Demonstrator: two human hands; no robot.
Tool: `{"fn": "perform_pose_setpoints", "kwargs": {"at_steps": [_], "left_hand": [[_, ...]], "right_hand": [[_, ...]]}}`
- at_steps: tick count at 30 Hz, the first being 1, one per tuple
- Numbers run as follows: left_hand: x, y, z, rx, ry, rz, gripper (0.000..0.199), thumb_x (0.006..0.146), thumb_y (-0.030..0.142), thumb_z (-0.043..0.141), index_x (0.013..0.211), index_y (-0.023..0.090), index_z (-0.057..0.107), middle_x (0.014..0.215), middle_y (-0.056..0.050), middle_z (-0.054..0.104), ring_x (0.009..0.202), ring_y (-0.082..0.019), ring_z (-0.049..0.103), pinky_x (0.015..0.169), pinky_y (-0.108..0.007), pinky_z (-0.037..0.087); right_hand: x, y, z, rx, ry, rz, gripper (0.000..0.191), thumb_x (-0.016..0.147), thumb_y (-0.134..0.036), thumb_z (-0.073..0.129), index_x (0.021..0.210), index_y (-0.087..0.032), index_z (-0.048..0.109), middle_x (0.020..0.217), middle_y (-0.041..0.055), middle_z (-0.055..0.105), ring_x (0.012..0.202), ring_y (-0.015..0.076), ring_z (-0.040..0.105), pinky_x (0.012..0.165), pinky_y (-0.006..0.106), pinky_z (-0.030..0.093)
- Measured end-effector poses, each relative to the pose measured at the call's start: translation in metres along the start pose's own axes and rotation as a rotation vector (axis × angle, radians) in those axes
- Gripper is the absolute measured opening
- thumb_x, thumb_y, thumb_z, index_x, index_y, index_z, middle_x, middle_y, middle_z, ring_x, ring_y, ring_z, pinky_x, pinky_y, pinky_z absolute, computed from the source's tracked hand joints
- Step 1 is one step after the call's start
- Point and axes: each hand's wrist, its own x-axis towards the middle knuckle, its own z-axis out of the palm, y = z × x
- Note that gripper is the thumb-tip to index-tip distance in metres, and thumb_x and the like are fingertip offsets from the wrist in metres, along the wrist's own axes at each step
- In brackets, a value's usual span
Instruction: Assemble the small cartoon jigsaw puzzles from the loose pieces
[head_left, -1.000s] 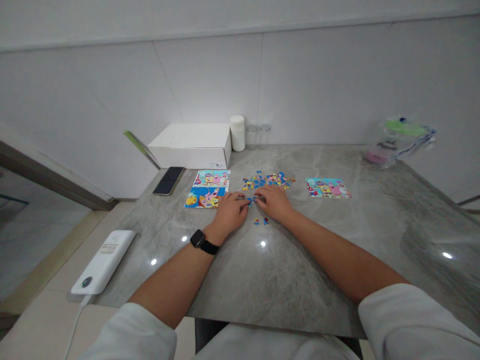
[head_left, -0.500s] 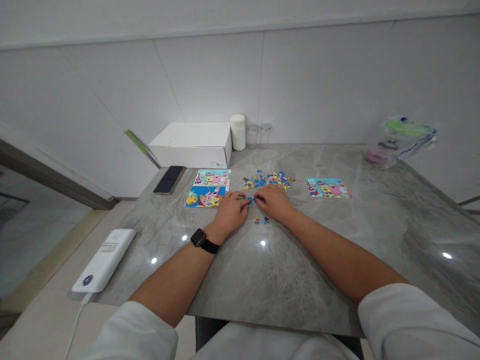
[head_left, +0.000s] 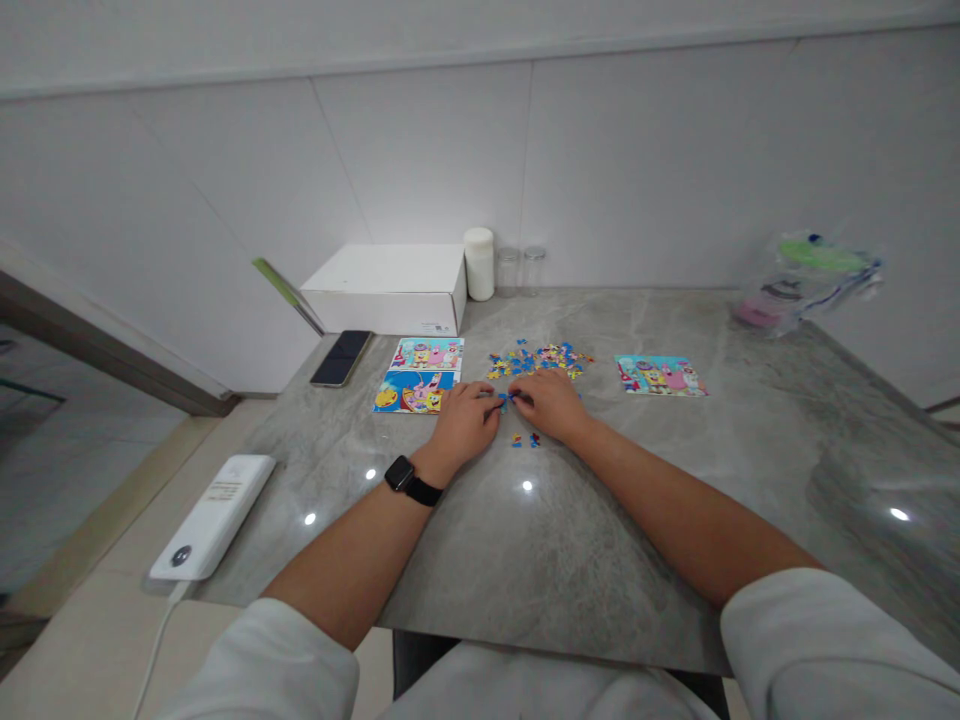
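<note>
Over the middle of the table, my left hand [head_left: 466, 416] and my right hand [head_left: 549, 402] nearly meet fingertip to fingertip. A small blue jigsaw puzzle piece [head_left: 504, 399] shows at the left fingertips, held against the tabletop. My right thumb and forefinger pinch another blue piece, partly hidden, right beside it. Whether the two pieces interlock I cannot tell. Two loose puzzle pieces [head_left: 535, 440] lie nearer me, below the hands. Just beyond my fingers is a scattered pile of puzzle pieces [head_left: 551, 357]. The picture sheet [head_left: 420, 375] lies left, its corner behind my left hand.
A second picture card [head_left: 660, 376] lies to the right on the grey table [head_left: 517, 570]. Toward the back stand a white box [head_left: 382, 285], a white bottle [head_left: 479, 265] and two glasses [head_left: 533, 270]. A phone [head_left: 342, 358], a white power bank [head_left: 214, 518] and a plastic bag [head_left: 802, 285] are around the edges.
The view has shifted very slightly. Both hands stay in place at the blue pieces, with hardly any finger movement visible.
</note>
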Motion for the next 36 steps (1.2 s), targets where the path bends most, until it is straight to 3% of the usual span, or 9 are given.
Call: {"fn": "perform_pose_setpoints", "kwargs": {"at_steps": [11,16,22,31,36], "left_hand": [[0.001,0.001,0.0,0.002,-0.003,0.0,0.031,0.099,0.029,0.061,0.122,0.03,0.081,0.134,-0.007,0.07,0.122,-0.029,0.059,0.107,-0.049,0.047],[0.0,0.001,-0.001,0.0,-0.001,-0.007,0.03,0.099,0.029,0.061,0.121,0.03,0.081,0.132,-0.007,0.07,0.121,-0.029,0.06,0.107,-0.049,0.046],[0.0,-0.002,0.001,0.001,0.004,0.011,0.029,0.099,0.029,0.062,0.122,0.029,0.08,0.133,-0.007,0.07,0.122,-0.029,0.06,0.107,-0.049,0.046],[0.001,-0.001,-0.001,-0.023,0.0,0.003,0.031,0.099,0.026,0.061,0.124,0.029,0.079,0.132,-0.008,0.07,0.123,-0.028,0.06,0.107,-0.049,0.047],[0.002,-0.001,-0.001,-0.023,-0.001,-0.004,0.03,0.099,0.026,0.062,0.124,0.028,0.079,0.133,-0.007,0.07,0.123,-0.029,0.06,0.107,-0.048,0.047]], "right_hand": [[0.001,0.004,0.002,0.001,-0.038,-0.08,0.017,0.1,-0.026,0.064,0.104,-0.026,0.081,0.108,0.0069,0.08,0.11,0.0287,0.064,0.102,0.046,0.036],[-0.003,0.005,0.001,0.0,-0.021,-0.12,0.021,0.1,-0.027,0.064,0.108,-0.028,0.083,0.115,0.0082,0.078,0.115,0.0292,0.062,0.104,0.047,0.036],[-0.005,0.005,0.0,0.028,-0.05,-0.144,0.026,0.101,-0.023,0.06,0.112,-0.027,0.083,0.107,0.0086,0.078,0.11,0.027,0.064,0.104,0.044,0.04],[-0.01,0.01,-0.003,0.061,0.019,-0.065,0.027,0.096,-0.018,0.059,0.11,-0.024,0.081,0.115,0.0089,0.08,0.113,0.028,0.065,0.106,0.045,0.04],[-0.012,0.011,-0.006,0.006,-0.008,-0.088,0.025,0.098,-0.02,0.058,0.11,-0.023,0.08,0.112,0.0083,0.08,0.11,0.0282,0.065,0.105,0.045,0.039]]}}
